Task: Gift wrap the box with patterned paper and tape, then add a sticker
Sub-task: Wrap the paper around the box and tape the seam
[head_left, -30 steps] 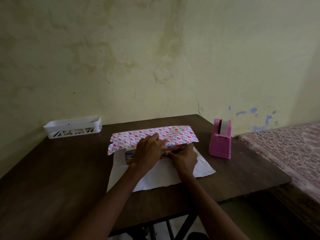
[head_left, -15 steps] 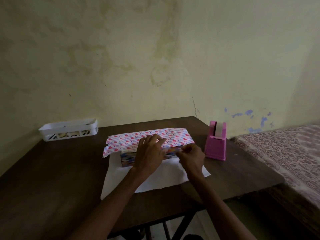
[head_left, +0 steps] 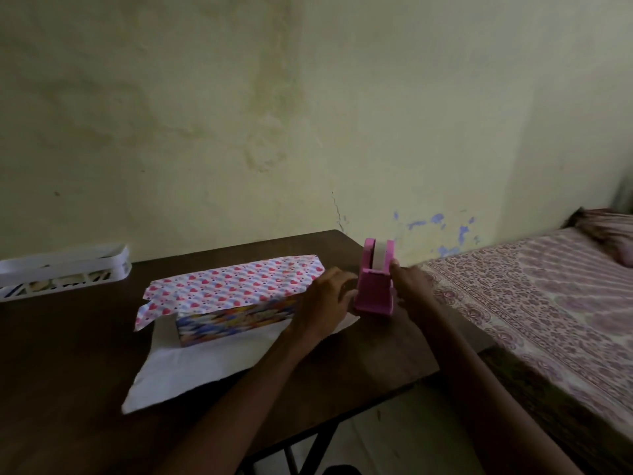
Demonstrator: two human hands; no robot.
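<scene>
Two bare forearms reach in from the near edge, over the dark wooden bench [head_left: 68, 371], and angle towards its far right corner; nearest on the bench lies the wrapping paper [head_left: 205, 365], its plain white underside up and spread flat towards the person; further in, the box [head_left: 236, 320] rests on that sheet, lying lengthwise, its long near side bare and showing a busy print of many colours; the far part of the same paper is folded forward over the top of the box, its pattern of red and pink hearts facing up, and its left end droops loose past the box's left end; the near half of the sheet is not yet raised.

Just right of the box, the left hand [head_left: 325, 299] is at the left side of the pink tape dispenser [head_left: 373, 289], its fingers curled in against it; the right hand [head_left: 414, 293] holds the dispenser's right side, thumb up along the wall, the other fingers hidden behind; the dispenser stands upright between them near the bench's right edge, a pale tape roll [head_left: 379, 258] showing in its slot.

At the far left sits a white slotted basket [head_left: 65, 272]; its contents are too blurred to tell; to the right of the bench is a bed [head_left: 548, 303] under a patterned cover; behind all stands a stained yellow-green wall [head_left: 308, 114] with blue flecks.
</scene>
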